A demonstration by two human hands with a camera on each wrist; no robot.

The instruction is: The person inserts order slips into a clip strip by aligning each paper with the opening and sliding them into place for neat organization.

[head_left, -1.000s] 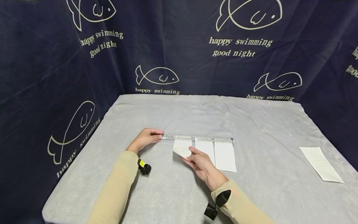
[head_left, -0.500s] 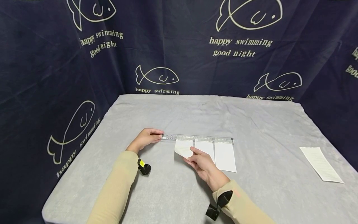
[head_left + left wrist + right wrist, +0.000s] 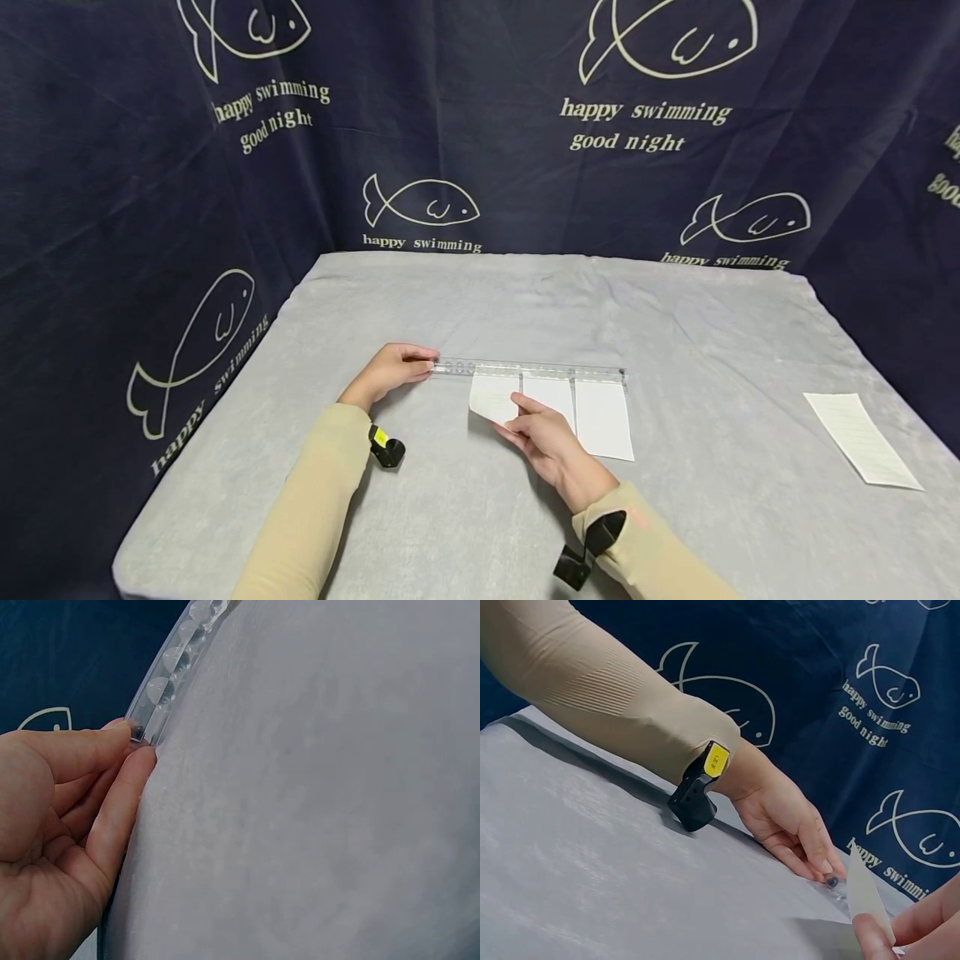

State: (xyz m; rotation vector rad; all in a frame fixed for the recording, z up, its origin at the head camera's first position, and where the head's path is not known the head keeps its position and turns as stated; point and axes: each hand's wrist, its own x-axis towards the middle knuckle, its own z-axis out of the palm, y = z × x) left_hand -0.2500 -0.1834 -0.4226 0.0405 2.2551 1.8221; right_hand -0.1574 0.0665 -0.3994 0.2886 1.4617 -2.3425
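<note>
A clear plastic ticket rail (image 3: pixel 459 367) with a row of round clear pieces inside lies across the table. My left hand (image 3: pixel 390 369) pinches its left end between thumb and fingers, seen close up in the left wrist view on the rail (image 3: pixel 171 671). From the rail hang three white paper slips side by side: a left slip (image 3: pixel 491 398), a middle slip (image 3: pixel 547 393) and a right slip (image 3: pixel 603 421). My right hand (image 3: pixel 551 446) pinches the lower part of the left slip, which bends upward, and covers part of the middle one.
Far to the right lies a loose paper slip (image 3: pixel 862 437) with faint lines on it. A grey cloth covers the table (image 3: pixel 420 533). Dark blue curtains (image 3: pixel 525 200) with fish drawings stand behind and at both sides.
My right hand has slid the left slip a little to the right along the rail, nearer the middle slip. My left hand keeps its place at the rail's end.
</note>
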